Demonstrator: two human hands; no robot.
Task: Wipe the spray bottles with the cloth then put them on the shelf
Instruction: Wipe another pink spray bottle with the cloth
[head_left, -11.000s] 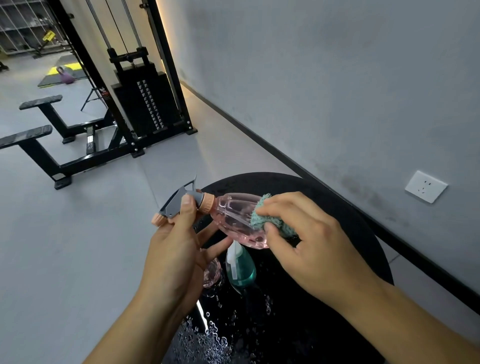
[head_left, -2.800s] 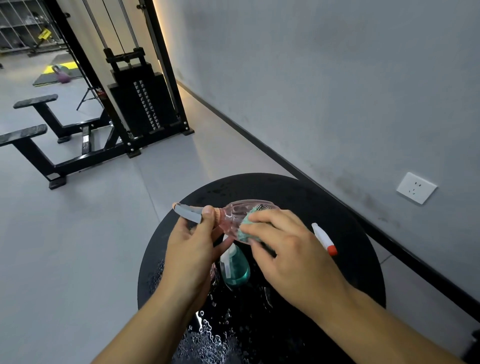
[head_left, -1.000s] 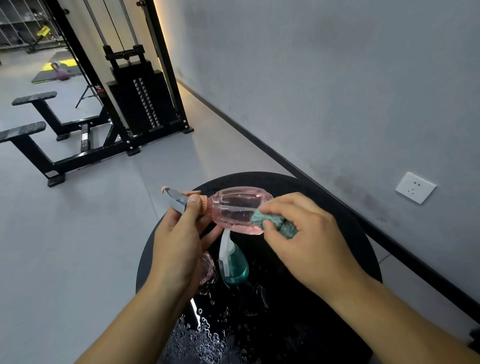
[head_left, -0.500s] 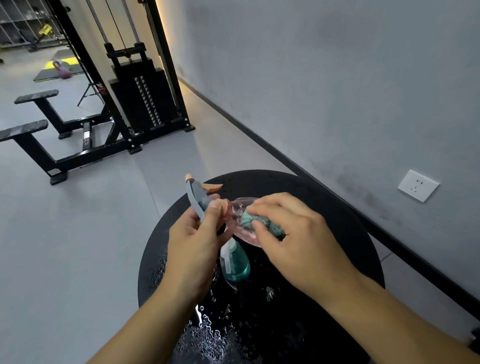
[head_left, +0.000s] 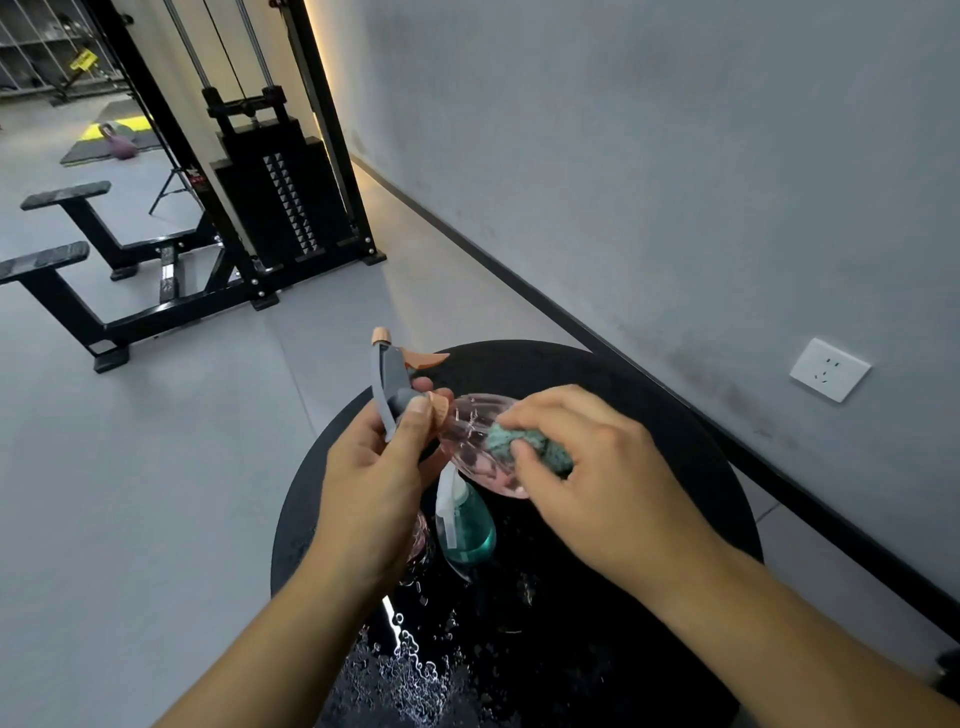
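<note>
Left hand (head_left: 374, 478) pinches the ribbed clear-pink plastic spray bottle (head_left: 475, 441) by its neck; right hand (head_left: 587, 467) presses a wadded teal cloth (head_left: 511, 444) against it. The wet bottle could slip loose.

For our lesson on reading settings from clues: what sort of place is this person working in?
Most likely a gym. A black cable machine with a weight stack stands by the grey wall, black padded benches sit beside it, and a purple kettlebell rests on a floor mat behind.

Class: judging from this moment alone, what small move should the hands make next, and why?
Probably turn the pink bottle a little with the left hand at its neck, so the right hand, pressing the cloth on one side, reaches unwiped plastic.
</note>
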